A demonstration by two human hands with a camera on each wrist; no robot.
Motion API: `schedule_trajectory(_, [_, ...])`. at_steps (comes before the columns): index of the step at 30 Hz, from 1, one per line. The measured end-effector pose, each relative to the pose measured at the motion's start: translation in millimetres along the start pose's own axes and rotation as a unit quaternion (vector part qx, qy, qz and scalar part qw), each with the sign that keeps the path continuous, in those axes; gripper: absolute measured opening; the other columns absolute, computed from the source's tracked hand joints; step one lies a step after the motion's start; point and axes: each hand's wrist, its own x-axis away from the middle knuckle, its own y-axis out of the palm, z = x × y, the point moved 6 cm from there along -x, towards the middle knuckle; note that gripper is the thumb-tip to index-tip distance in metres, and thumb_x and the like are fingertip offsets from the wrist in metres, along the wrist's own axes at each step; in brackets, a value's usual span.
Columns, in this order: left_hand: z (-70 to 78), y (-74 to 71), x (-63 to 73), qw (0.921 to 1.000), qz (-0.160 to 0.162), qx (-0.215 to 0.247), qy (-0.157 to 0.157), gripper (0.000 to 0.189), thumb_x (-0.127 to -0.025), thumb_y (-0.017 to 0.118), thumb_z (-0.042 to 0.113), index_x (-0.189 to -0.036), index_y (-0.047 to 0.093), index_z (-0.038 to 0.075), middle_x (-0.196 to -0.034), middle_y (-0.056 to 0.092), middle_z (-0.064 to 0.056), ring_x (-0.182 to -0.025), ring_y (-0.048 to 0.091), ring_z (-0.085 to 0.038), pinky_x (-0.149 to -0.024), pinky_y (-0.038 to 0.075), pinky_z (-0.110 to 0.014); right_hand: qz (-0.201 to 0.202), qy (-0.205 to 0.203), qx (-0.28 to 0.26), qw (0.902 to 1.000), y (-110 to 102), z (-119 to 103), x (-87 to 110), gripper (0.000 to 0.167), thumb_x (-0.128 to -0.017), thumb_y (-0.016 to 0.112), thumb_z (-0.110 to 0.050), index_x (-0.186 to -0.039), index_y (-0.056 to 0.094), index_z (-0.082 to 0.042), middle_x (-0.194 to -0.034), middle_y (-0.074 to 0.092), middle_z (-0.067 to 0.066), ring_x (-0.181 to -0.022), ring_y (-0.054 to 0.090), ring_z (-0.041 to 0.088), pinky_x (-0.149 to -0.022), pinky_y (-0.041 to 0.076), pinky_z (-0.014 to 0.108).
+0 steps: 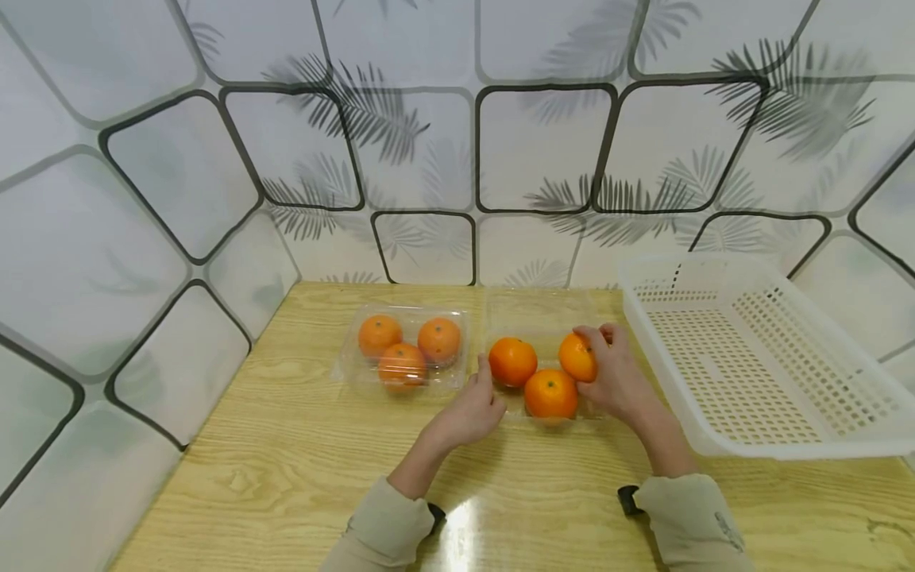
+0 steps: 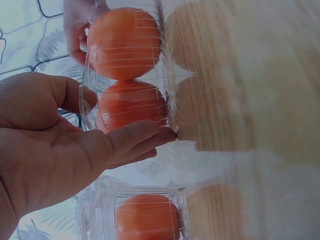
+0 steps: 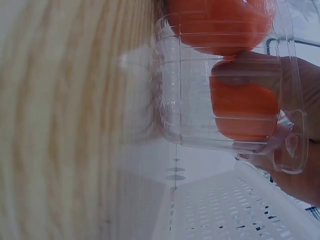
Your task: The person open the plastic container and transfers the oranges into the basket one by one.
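from my remote post i record a patterned wall covering (image 1: 422,159) behind a wood-grained bench (image 1: 272,469). a white basket (image 1: 801,451) stands along the bench's right edge, reaching up to the far edge. left of it, near the middle of the far edge, lies the open box (image 1: 539,318), lid laid back towards that edge, which i judge gives access from above. the closed box (image 1: 411,322) sits nearer the far left corner, three fruits visible through its plastic.

the left hand (image 1: 468,409) is set at the open box's near left corner, fingers extended along the side wall, thumb by the rim; i take this as steadying light plastic. the right hand (image 1: 616,377) holds the right orange (image 1: 577,357), thumb and fingers on opposing sides, presumably for a secure grip on a round skin. that orange lies between those fingers, inside the box's right side, seemingly off its floor. the left orange (image 1: 512,361) is just beside the left fingertips; the near orange (image 1: 550,394) rests by the front wall, clear of the left hand's fingers
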Motion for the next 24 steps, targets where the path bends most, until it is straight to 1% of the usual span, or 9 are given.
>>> schedule_trajectory(4, [-0.2,0.7,-0.3,1.0000,0.000,-0.003,-0.002,0.082,-0.092,0.047,0.006,-0.150,-0.006,-0.017,-0.148,0.033,-0.038,-0.115,0.044,-0.034,-0.098,0.039,-0.043,0.014,0.006,-0.019,0.9997,-3.1,0.2,0.5,0.074,-0.064,0.080,0.005,-0.130,0.046,0.004,-0.121,0.034,0.033,-0.100,0.047,0.046,-0.083,0.047,0.058])
schedule_trajectory(6, [-0.3,0.5,-0.8,1.0000,0.001,-0.003,-0.001,0.082,-0.092,0.047,0.006,-0.150,-0.006,-0.017,-0.142,0.040,-0.037,-0.116,0.044,-0.034,-0.099,0.039,-0.043,0.022,0.009,-0.030,0.9993,-4.5,0.6,0.4,0.073,-0.065,0.080,0.004,-0.130,0.046,0.004,-0.120,0.032,0.033,-0.100,0.046,0.045,-0.083,0.046,0.058])
schedule_trajectory(8, [-0.1,0.0,-0.9,1.0000,0.003,0.000,0.000,0.082,-0.092,0.047,0.006,-0.150,-0.006,-0.017,-0.133,0.048,-0.036,-0.111,0.046,-0.033,-0.097,0.039,-0.043,0.031,0.006,-0.041,0.9987,-5.8,0.2,0.1,0.072,-0.065,0.080,0.002,-0.129,0.046,0.004,-0.119,0.033,0.032,-0.100,0.045,0.044,-0.082,0.045,0.058])
schedule_trajectory(10, [-0.4,0.7,-1.3,1.0000,0.000,0.004,-0.001,0.082,-0.092,0.047,0.005,-0.150,-0.008,-0.017,-0.108,0.056,-0.027,-0.098,0.049,-0.030,-0.093,0.041,-0.043,0.038,0.000,-0.050,0.9981,-6.5,0.1,0.1,0.072,-0.066,0.080,0.001,-0.129,0.045,0.003,-0.119,0.035,0.032,-0.101,0.046,0.043,-0.082,0.045,0.058])
schedule_trajectory(13, [-0.6,1.1,-1.2,1.0000,-0.002,0.008,-0.002,0.083,-0.091,0.046,0.005,-0.150,-0.009,-0.017,-0.088,0.051,-0.016,-0.082,0.045,-0.025,-0.087,0.041,-0.042,0.042,-0.014,-0.057,0.9974,-6.6,-1.1,-0.7,0.073,-0.066,0.082,0.000,-0.129,0.044,0.003,-0.121,0.040,0.030,-0.104,0.047,0.043,-0.083,0.046,0.058])
schedule_trajectory(15, [-0.8,1.4,-0.9,1.0000,-0.002,0.008,-0.003,0.083,-0.091,0.046,0.005,-0.150,-0.009,-0.017,-0.091,0.052,-0.017,-0.087,0.047,-0.027,-0.091,0.042,-0.043,0.042,-0.019,-0.059,0.9972,-6.6,-1.7,-1.0,0.073,-0.067,0.082,0.000,-0.130,0.044,0.003,-0.122,0.041,0.029,-0.106,0.047,0.042,-0.084,0.047,0.058])
schedule_trajectory(17, [-0.5,1.3,-0.5,1.0000,0.002,0.007,-0.003,0.083,-0.091,0.047,0.005,-0.150,-0.008,-0.017,-0.116,0.054,-0.030,-0.105,0.047,-0.032,-0.099,0.039,-0.044,0.043,-0.021,-0.061,0.9970,-7.1,-1.8,-0.8,0.073,-0.068,0.082,0.000,-0.130,0.044,0.002,-0.123,0.041,0.028,-0.106,0.048,0.041,-0.084,0.047,0.058])
schedule_trajectory(20, [-0.2,1.2,-0.5,0.9999,0.005,0.008,-0.005,0.083,-0.092,0.048,0.006,-0.151,-0.007,-0.016,-0.149,0.029,-0.039,-0.126,0.040,-0.032,-0.112,0.031,-0.046,0.043,-0.019,-0.073,0.9962,-8.0,-1.2,-0.4,0.069,-0.070,0.080,0.002,-0.130,0.046,-0.001,-0.125,0.039,0.026,-0.105,0.050,0.041,-0.083,0.049,0.057])
schedule_trajectory(24, [-0.4,1.8,-1.6,0.9999,0.002,0.013,-0.010,0.083,-0.093,0.047,0.007,-0.151,-0.007,-0.014,-0.155,0.018,-0.038,-0.134,0.034,-0.031,-0.114,0.028,-0.048,0.049,-0.028,-0.083,0.9950,-9.9,-1.4,-0.7,0.067,-0.073,0.077,0.005,-0.134,0.053,-0.007,-0.132,0.035,0.029,-0.106,0.051,0.044,-0.080,0.052,0.057])
